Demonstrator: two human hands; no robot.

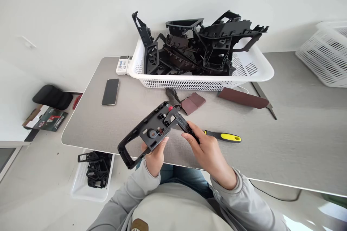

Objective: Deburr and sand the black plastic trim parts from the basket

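Observation:
My left hand (154, 157) is shut on a black moulded plastic trim part (151, 130), which has a rectangular frame at one end and several clips on its ribbed back. My right hand (208, 155) pinches a dark caliper (184, 124), and its jaws sit at the upper edge of the part. A small red item shows near those jaws. Below my right hand, a screwdriver with a yellow and black handle (223, 136) lies on the table, its shaft hidden behind my fingers.
A white plastic basket (200, 83) heaped with black parts stands at the table's back. Pliers (172, 95), folded sandpaper (193, 103), a brown abrasive strip (242, 98) and a phone (110, 92) lie on the grey table (89, 122). Another basket of black parts (81, 184) sits on the floor.

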